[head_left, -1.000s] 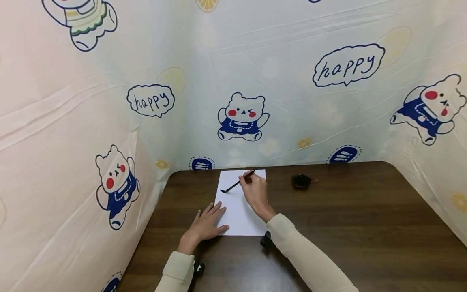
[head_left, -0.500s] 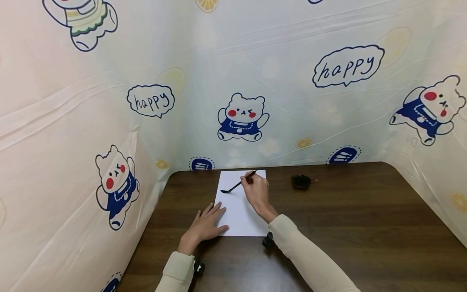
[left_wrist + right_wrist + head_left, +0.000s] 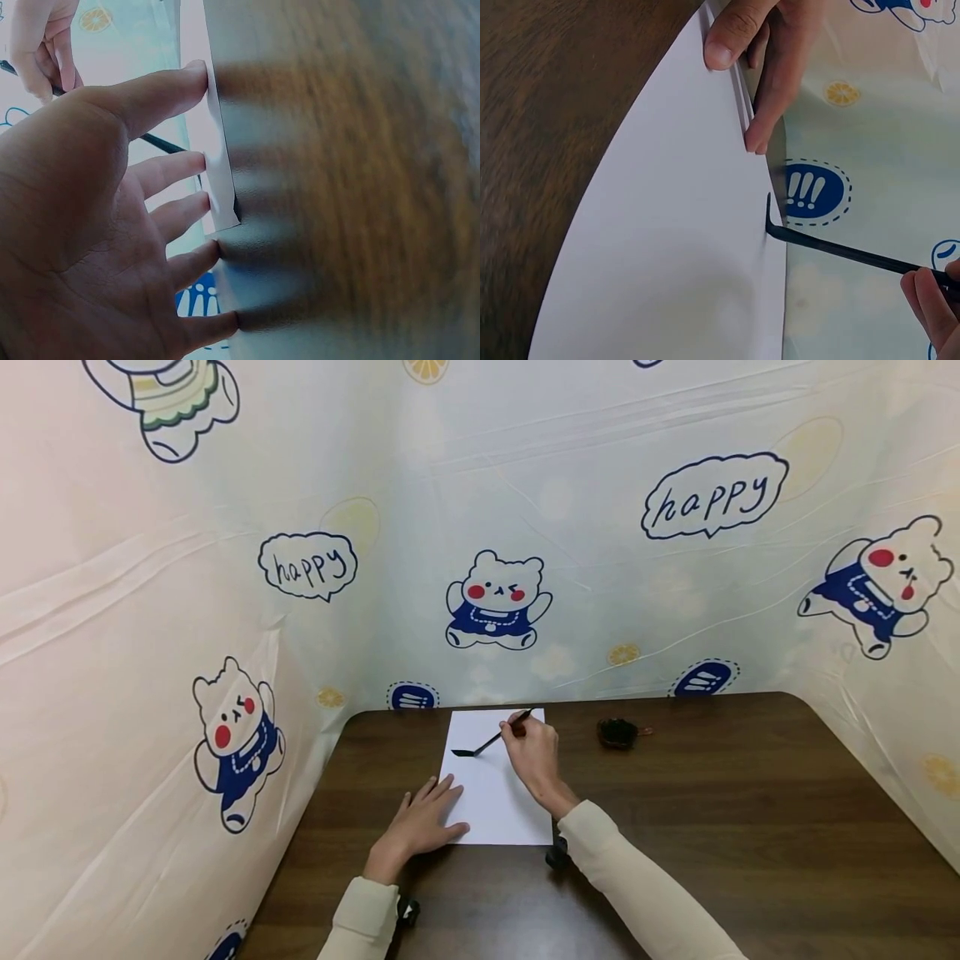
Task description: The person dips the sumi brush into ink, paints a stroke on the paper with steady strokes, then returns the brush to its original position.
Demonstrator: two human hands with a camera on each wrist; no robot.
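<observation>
A white sheet of paper [image 3: 502,810] lies on the brown table. My right hand [image 3: 534,758] pinches a dark writing brush [image 3: 495,739] slantwise above the sheet's upper half. The bent brush tip meets the paper at the right end of a short black stroke [image 3: 769,206]. My left hand [image 3: 420,822] rests with spread fingers on the sheet's left edge. In the left wrist view, the thumb and two fingers lie over the paper's edge [image 3: 214,135], and the other two fingertips reach the table.
To the right of the paper stands a small round dark container [image 3: 617,734] with a short reddish-brown piece sticking out on its right. Behind the brown table [image 3: 712,810] and along its sides hangs a pale printed curtain [image 3: 585,560].
My right hand has moved slightly right with the brush, and the black stroke has grown longer from left to right. My left hand has stayed on the paper's edge.
</observation>
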